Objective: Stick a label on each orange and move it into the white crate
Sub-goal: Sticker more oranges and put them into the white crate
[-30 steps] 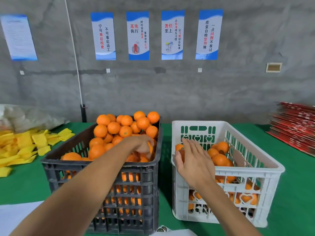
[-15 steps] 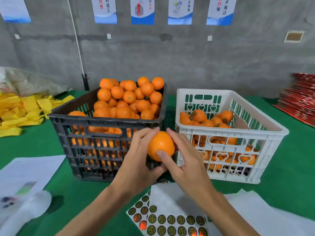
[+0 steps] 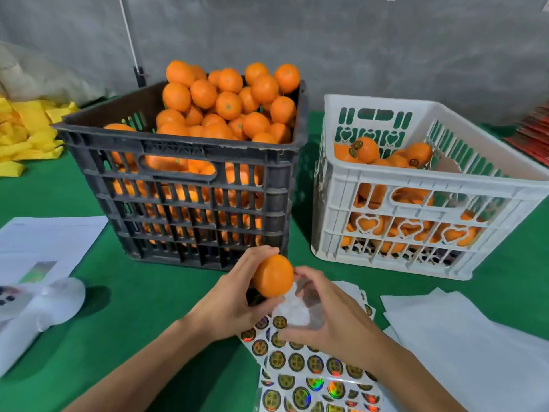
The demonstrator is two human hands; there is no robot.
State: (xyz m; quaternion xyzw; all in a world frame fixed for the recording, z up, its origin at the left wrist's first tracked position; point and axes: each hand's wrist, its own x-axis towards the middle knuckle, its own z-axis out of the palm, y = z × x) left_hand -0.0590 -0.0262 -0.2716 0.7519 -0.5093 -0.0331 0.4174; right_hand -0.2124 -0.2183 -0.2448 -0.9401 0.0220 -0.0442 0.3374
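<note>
The left hand has the orange wrapped in curled fingers, lifted just in front of the black crate, close to its near right corner. The fruit is slightly oval, its longer axis tilted up and to the left; which way the stem end faces cannot be told. Its skin is smooth and bright (no label on the side shown). The right hand sits just beside it, thumb and fingers bent toward each other above the sticker sheet; it is blurred, and whether it pinches a label cannot be told.

That sheet lies on the green tabletop in front of the black crate, glossy, covered in round holographic labels in rows. To the crate's right stands the white crate, a narrow gap between the two, its top open and labelled oranges well below the rim. The black crate is ribbed, slotted plastic, heaped above its rim with unlabelled oranges. White paper sheets lie in front of the white crate; printed papers lie at the black crate's left.
</note>
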